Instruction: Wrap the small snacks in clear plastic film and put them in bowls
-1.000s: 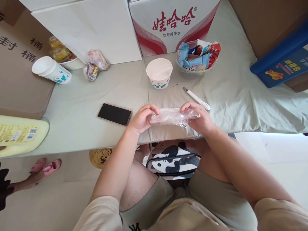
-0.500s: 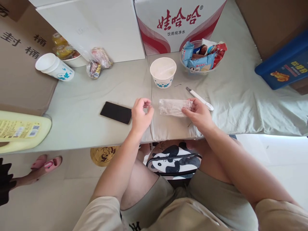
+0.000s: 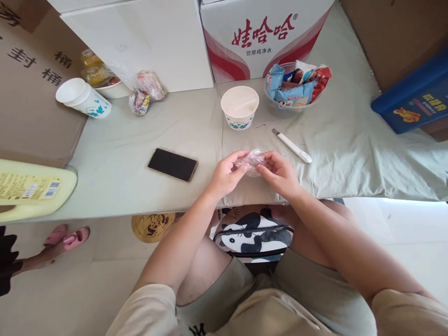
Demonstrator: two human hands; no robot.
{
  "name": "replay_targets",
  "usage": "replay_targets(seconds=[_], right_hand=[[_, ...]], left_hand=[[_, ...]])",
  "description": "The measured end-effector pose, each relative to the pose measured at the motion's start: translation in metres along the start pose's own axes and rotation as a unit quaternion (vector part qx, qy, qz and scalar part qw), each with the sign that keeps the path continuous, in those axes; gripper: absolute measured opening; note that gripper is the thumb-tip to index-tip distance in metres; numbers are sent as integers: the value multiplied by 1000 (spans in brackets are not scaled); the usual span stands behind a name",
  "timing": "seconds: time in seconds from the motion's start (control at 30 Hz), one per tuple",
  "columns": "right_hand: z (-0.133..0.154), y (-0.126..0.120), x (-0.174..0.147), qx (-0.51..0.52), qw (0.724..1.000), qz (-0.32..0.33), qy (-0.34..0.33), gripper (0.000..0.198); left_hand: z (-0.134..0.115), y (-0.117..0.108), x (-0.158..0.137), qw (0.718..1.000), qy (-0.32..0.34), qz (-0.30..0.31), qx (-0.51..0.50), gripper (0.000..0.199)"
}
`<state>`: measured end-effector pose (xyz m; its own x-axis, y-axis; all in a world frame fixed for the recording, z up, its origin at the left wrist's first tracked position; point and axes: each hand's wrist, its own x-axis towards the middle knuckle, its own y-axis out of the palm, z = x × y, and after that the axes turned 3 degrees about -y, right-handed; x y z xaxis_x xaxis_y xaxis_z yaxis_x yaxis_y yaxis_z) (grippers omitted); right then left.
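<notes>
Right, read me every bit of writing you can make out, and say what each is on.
"娃哈哈" with "®": the red-and-white box.
"饮用纯净水": same box, underneath.
"封": the brown box on the left.
"桶", twice: same brown box; another character there is cut off.
Too small, blurred or partial: print on the yellow jug, blue container, snack packs and shorts.
No writing shows on the clear wrapper.

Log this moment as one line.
left grip: holding crumpled clear plastic film | right grip: holding same film | beyond film: round white paper bowl | nearby: slim white-handled cutter, rectangular black phone
</notes>
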<state>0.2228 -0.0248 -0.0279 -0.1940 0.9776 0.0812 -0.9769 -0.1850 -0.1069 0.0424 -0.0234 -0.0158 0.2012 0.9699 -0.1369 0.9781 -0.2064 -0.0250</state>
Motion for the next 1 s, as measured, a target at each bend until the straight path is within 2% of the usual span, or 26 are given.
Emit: replay_targets(seconds=[0.07,0.1,0.17,0.27,0.37,0.5,0.57,0.63,0.73,0.8,0.87,0.9,0.93,1.0], right_hand=[[-1,-1,2,-7,999,-54,-3,37],[-1,-2,2,-8,998,-54,-3,39],[1,-6,2,-5,1000,-10,10,35],[5,-12,-1,-20,999,19,35,32],[3,-16,-6,-60,997,-32,35,32],[0,-22,-12,-139,984,-107,34,30],[9,-28,-10,-191,974,-124,6,27],[30,-33,3,-254,956,-139,-46,20],[74,-29,46,-353,909,-170,-142,16],[99,-15,88,-426,880,-129,-164,23],[112,5,134,-513,845,-68,-138,26],[112,16,155,-564,821,3,-94,25],[110,27,174,-604,792,85,-23,23],[97,46,202,-601,771,202,58,20]], left_hand=[[0,-1,-1,999,-13,7,-33,39],[0,-1,-1,998,-20,19,-50,38],[0,-2,0,997,-17,26,-64,33],[-1,-4,3,999,27,-29,-10,22],[-1,-7,8,996,43,-64,47,12],[-1,-14,9,985,64,-48,150,12],[-3,-16,6,967,90,-38,235,15],[-5,-18,2,949,106,-24,297,16],[-9,-20,-5,936,115,20,332,17],[-11,-21,-7,933,118,42,337,17],[-13,-22,-7,933,120,48,336,17],[-14,-23,-7,934,120,45,335,17],[-15,-23,-7,935,118,43,332,18],[-16,-25,-8,937,111,38,329,19]])
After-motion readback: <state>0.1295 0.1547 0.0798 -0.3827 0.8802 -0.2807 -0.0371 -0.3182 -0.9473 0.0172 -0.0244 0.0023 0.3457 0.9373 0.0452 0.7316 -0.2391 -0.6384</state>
